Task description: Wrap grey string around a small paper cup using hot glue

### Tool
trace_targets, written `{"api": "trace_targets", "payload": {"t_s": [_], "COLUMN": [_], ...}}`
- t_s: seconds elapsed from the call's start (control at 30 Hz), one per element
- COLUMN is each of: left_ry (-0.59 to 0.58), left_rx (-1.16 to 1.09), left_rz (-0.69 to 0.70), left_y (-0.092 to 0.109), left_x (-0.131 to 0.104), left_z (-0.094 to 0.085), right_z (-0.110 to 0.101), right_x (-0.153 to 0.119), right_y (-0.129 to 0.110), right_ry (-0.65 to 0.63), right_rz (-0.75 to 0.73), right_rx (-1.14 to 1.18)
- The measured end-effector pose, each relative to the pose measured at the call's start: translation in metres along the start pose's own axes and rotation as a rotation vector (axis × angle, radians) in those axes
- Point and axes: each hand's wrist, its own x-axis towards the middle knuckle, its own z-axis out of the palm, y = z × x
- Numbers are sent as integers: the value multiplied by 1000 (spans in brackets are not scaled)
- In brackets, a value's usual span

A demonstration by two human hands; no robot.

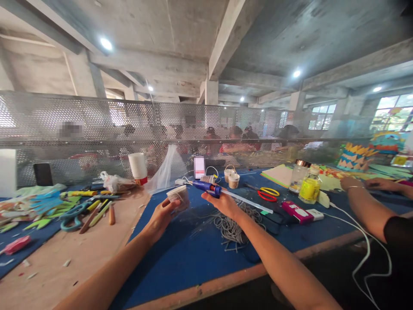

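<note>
My left hand [161, 218] is closed round a small pale cup [179, 198], tilted above the blue table mat [180, 258]. In my right hand [225, 204] is a blue glue gun [206, 188], its nozzle pointing left toward the cup's rim with a small gap between them. A long clear glue stick [254, 203] sticks out of its back end to the right. Beneath my right wrist lies a loose heap of grey cord [230, 228]. Behind the glue gun stand two small cord-wrapped cups [233, 180] and an upright lit phone [199, 167].
Scissors [268, 191], a yellow bottle [309, 188] and a magenta box [297, 212] lie to the right, near another person's arms [368, 206]. At left are teal scissors [72, 217], tools and stacked paper cups [137, 165]. A perforated metal screen [97, 129] runs behind.
</note>
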Motion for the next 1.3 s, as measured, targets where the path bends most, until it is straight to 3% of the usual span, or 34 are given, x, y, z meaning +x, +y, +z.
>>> {"api": "trace_targets", "payload": {"t_s": [0.13, 0.27, 0.43, 0.6, 0.77, 0.97, 1.3], "left_ry": [24, 24, 17, 39, 59, 61, 51], "left_rx": [-22, -43, -49, -92, -144, -117, -17], "left_rz": [6, 21, 44, 49, 44, 54, 59], "left_y": [3, 4, 2, 2, 7, 9, 7], "left_x": [-2, -3, -2, -2, -3, -5, -6], "left_z": [2, 2, -1, -2, 0, 4, 6], "right_z": [-3, -5, -14, -23, -24, -3, 15], "right_x": [5, 12, 20, 22, 17, 10, 3], "right_y": [10, 27, 39, 44, 52, 60, 58], "right_ry": [8, 210, 226, 274, 197, -1, -101], "right_rz": [120, 118, 375, 455, 529, 527, 502], "right_rx": [22, -265, -523, -648, -798, -884, -948]}}
